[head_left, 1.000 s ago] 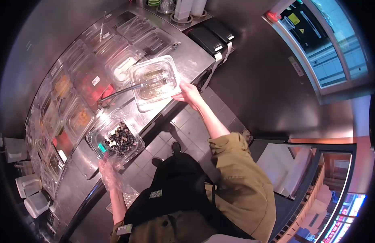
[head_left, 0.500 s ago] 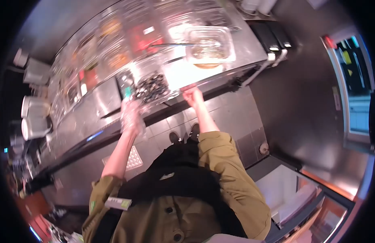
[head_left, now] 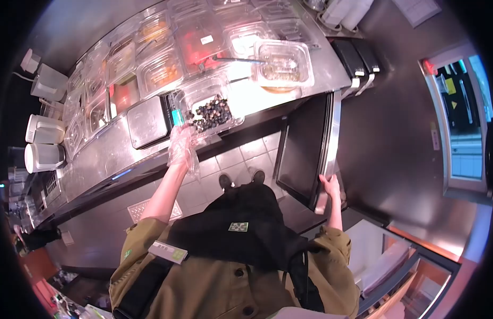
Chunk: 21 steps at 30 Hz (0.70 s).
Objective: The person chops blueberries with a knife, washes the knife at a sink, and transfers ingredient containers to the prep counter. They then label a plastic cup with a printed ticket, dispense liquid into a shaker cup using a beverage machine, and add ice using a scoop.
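Observation:
My left hand (head_left: 181, 144), in a loose clear plastic glove, is closed on the near left corner of a clear plastic container (head_left: 237, 121) at the counter's front edge. Dark round blueberries (head_left: 213, 112) lie inside it. A small teal patch (head_left: 177, 117) shows just beyond my fingers; what it belongs to is unclear. My bare right hand (head_left: 330, 187) grips the outer edge of an under-counter fridge door (head_left: 305, 143), which stands swung out from the counter. Left of the container is a flat metal plate (head_left: 146, 122) with a dark side.
Several lidded clear tubs (head_left: 160, 72) fill the counter's back. A clear tub (head_left: 283, 61) stands at the right, near a dark-handled utensil (head_left: 238, 60). White containers (head_left: 44, 158) stand at far left. Below are the tiled floor (head_left: 229, 159) and a floor drain (head_left: 151, 208).
My right hand has moved from the counter edge down and right, and the fridge door has swung open with it. My left hand and the blueberry container have shifted slightly right.

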{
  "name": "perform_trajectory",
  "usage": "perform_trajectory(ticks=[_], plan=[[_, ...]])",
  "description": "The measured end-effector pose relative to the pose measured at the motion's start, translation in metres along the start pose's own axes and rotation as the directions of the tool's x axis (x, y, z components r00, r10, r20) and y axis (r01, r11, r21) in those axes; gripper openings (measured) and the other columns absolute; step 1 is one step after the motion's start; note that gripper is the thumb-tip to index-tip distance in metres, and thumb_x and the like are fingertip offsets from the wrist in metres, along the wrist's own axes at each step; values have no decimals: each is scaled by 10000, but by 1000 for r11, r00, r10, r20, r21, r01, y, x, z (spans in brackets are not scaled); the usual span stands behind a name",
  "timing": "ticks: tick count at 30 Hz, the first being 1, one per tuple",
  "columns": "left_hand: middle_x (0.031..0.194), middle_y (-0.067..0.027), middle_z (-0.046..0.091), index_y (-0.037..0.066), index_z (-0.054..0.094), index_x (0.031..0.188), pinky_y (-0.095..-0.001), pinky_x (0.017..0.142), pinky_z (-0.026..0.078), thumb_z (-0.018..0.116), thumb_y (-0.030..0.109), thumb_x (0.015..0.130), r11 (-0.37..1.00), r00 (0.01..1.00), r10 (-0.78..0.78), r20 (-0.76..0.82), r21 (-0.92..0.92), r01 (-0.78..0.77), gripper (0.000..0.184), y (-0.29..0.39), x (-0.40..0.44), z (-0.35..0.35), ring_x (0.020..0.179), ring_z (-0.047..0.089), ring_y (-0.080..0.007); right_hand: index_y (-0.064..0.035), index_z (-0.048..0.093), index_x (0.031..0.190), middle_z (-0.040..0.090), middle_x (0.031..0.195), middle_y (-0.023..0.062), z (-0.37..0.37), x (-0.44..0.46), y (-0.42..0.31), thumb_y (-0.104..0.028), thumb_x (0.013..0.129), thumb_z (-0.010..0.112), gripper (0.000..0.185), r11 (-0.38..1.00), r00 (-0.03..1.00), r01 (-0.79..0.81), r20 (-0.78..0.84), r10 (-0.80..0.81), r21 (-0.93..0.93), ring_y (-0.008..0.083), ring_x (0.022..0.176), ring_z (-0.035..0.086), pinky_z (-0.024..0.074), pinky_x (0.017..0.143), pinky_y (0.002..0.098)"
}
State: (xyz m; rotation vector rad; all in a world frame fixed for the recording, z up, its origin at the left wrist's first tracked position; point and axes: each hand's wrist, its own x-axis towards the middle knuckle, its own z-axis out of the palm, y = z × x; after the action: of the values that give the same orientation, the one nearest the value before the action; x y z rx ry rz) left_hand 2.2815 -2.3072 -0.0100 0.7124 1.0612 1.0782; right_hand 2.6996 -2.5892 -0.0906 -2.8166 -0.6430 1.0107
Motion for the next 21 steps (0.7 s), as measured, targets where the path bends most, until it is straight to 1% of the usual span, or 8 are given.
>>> perform_trajectory(ticks=[3,5,9,10,13,17,19,21], plan=[[788,-23,491,70,449,905,-255,484,485,506,131,822,998,995,-61,-73,29,63,118,15,-12,18,614,519,-122,-182,411,1156,541,1064,135,-27,14,33,-472,708,571,556,991,984,-64,-172,43,-117,322,997,508,408,811,434],[763,-51,506,52,450,962,-246,443,467,503,137,825,998,977,-6,-211,63,20,170,17,-17,33,537,510,-137,-168,434,1101,544,1057,126,-52,32,50,-443,715,579,495,978,989,-116,-116,97,-172,306,966,531,424,784,443],[922,-86,534,45,451,982,-255,477,464,540,175,808,1000,982,-10,-188,-27,5,235,11,-21,39,678,543,-154,-150,484,1005,595,926,124,-105,56,57,-353,717,588,367,936,995,-72,-87,44,-346,298,892,567,445,749,439],[895,-79,540,47,463,972,-242,480,453,548,179,805,999,962,-8,-274,-32,-1,229,12,-23,51,688,546,-151,-126,508,968,601,905,131,-111,71,63,-336,712,587,341,918,995,-61,-93,27,-392,301,882,571,452,743,426],[889,-69,545,51,468,952,-216,480,429,584,215,777,989,898,35,-440,146,33,266,13,-20,74,693,545,-129,-71,574,885,606,912,134,-130,113,80,-328,683,606,329,806,992,-92,-120,27,-585,289,871,582,464,742,386],[873,-68,546,53,444,947,-235,525,456,586,222,765,988,784,55,-618,147,46,286,8,-23,95,685,541,-125,-97,603,926,612,939,95,-165,138,70,-467,599,665,498,610,981,110,185,61,-785,235,908,582,460,762,360],[854,-64,543,57,430,947,-241,531,459,583,222,762,995,728,42,-684,93,30,291,2,-19,99,661,537,-126,-92,604,954,612,950,81,-169,160,75,-496,541,703,586,640,962,25,193,195,-768,232,946,565,443,785,355],[830,-21,493,84,424,981,-220,533,401,570,260,771,995,677,52,-734,93,24,310,12,-17,125,620,469,-99,-86,598,959,614,925,87,-179,169,68,-488,577,682,561,586,926,160,326,189,-794,235,924,571,439,782,359]])
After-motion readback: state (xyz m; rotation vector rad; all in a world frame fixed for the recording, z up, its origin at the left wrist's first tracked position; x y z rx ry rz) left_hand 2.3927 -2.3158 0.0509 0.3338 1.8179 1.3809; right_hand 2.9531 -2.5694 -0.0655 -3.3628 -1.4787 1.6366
